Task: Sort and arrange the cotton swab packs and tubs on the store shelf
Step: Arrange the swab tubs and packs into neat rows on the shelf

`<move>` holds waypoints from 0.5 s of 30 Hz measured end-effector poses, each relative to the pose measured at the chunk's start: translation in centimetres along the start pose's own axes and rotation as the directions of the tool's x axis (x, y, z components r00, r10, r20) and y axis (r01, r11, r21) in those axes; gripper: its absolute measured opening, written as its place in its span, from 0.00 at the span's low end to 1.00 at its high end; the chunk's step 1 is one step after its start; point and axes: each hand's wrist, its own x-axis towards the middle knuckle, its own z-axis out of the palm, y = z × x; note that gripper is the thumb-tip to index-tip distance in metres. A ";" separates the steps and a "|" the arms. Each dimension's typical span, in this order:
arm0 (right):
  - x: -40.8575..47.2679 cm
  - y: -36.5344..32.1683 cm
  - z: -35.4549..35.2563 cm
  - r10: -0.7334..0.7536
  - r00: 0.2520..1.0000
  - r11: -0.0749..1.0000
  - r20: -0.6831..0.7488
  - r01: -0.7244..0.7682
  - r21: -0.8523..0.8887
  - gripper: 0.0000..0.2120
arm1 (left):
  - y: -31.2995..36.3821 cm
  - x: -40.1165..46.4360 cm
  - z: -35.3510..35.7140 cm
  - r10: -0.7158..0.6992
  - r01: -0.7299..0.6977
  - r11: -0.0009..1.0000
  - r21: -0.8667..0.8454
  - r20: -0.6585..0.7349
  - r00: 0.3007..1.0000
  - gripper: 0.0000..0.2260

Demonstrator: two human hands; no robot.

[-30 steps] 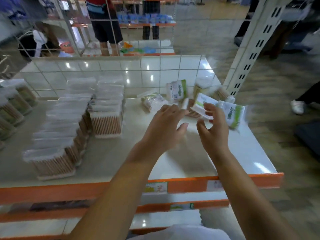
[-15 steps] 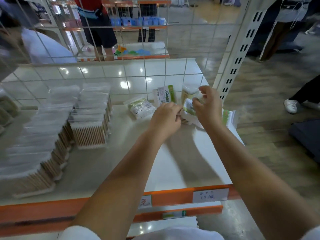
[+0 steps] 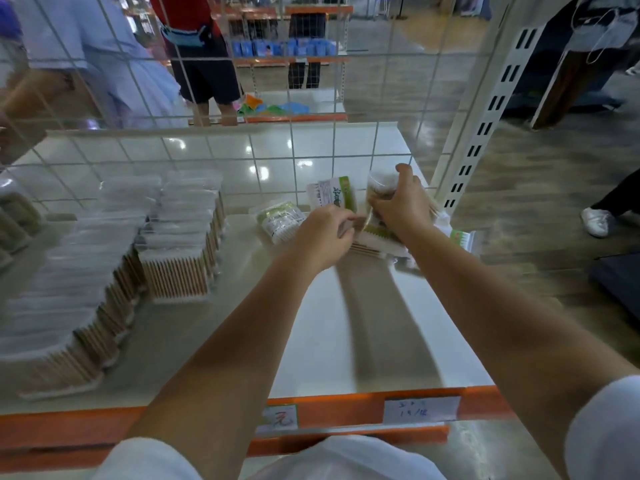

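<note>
Packs of cotton swabs (image 3: 372, 237) are lying in a loose heap at the back right corner of the white shelf (image 3: 363, 323). The right hand (image 3: 398, 206) is curling its fingers around a clear swab pack (image 3: 381, 183) there. The left hand (image 3: 323, 233) is pinching the heap's edge. One green pack (image 3: 462, 237) is hanging by the shelf's side and could be knocked off. The neat tubs (image 3: 176, 271) are sitting well apart.
</note>
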 end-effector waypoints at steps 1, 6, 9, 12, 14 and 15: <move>0.0 -0.1 0.0 0.004 1.000 1.000 -0.003 -0.004 -0.004 0.30 | -0.1 -0.1 -0.1 0.001 -0.001 1.000 0.002 -0.007 1.000 0.13; -0.6 -0.2 -0.1 -0.010 1.000 0.996 -0.009 0.011 0.084 0.30 | -0.2 -0.6 -0.3 -0.017 0.017 1.000 -0.017 -0.020 1.000 0.12; -0.9 -0.3 -0.7 -0.050 0.998 0.990 -0.037 0.055 0.131 0.30 | -0.1 -0.8 -0.5 -0.004 0.004 1.000 -0.008 -0.026 1.000 0.13; -1.5 -0.7 -1.8 -0.137 0.988 0.979 -0.077 0.147 0.144 0.30 | 0.0 -0.9 -1.0 0.014 -0.013 1.000 0.018 -0.022 1.000 0.13; -2.4 -1.2 -2.8 -0.189 0.974 0.959 -0.126 0.211 0.188 0.30 | 0.4 -1.1 -1.5 0.026 -0.025 1.000 0.018 -0.035 0.999 0.13; -2.8 -1.5 -3.3 -0.209 0.966 0.949 -0.151 0.238 0.207 0.30 | 0.6 -1.2 -1.8 0.025 -0.024 1.000 0.005 -0.058 0.998 0.13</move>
